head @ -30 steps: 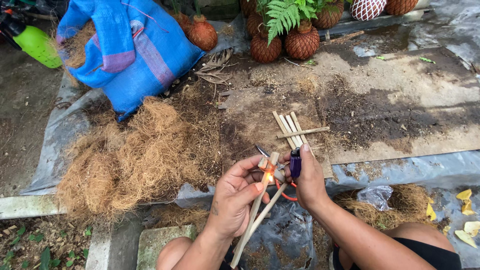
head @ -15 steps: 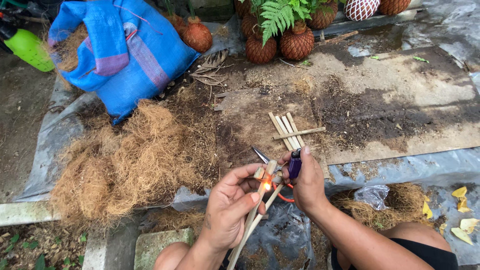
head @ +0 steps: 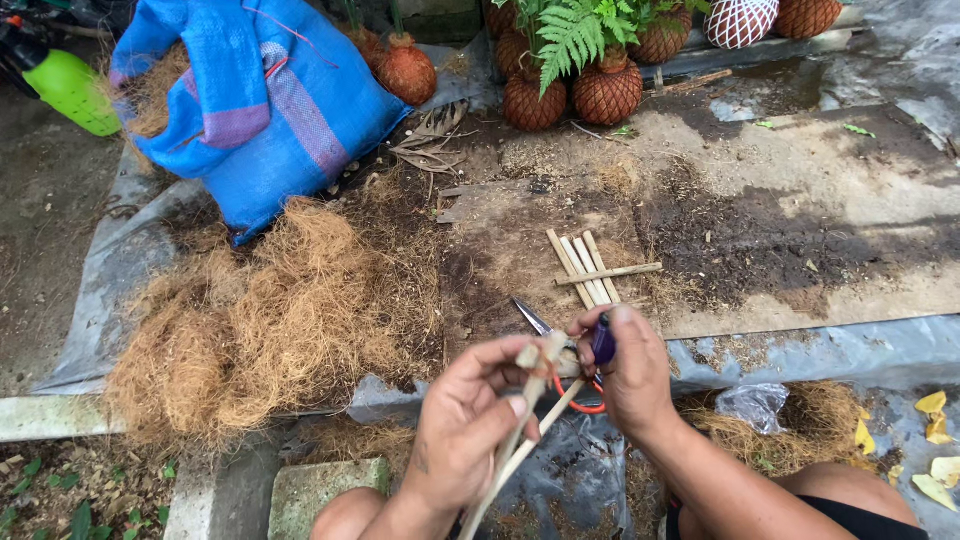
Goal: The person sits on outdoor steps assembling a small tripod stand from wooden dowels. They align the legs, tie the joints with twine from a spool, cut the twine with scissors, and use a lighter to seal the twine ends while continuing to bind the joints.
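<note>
My left hand (head: 468,425) grips two thin bamboo sticks (head: 520,440) that slant down toward my lap, their tops crossing near my fingertips. My right hand (head: 632,372) holds a purple lighter (head: 603,340) against the stick tops; no flame shows now. The blade tips of scissors (head: 532,317) with an orange handle poke out from behind my hands. A small bundle of cut bamboo sticks (head: 590,268) lies on the ground just beyond my right hand.
A heap of brown coconut fibre (head: 270,320) lies left. A blue sack (head: 255,100) with more fibre sits behind it, a green spray bottle (head: 70,90) at far left. Fibre-wrapped plant balls with a fern (head: 575,70) stand at the back. Grey plastic sheet (head: 830,350) covers the ground.
A small orange flame burned at the stick tops in the earlier frames; it is gone now. My hands have stayed together in about the same place.
</note>
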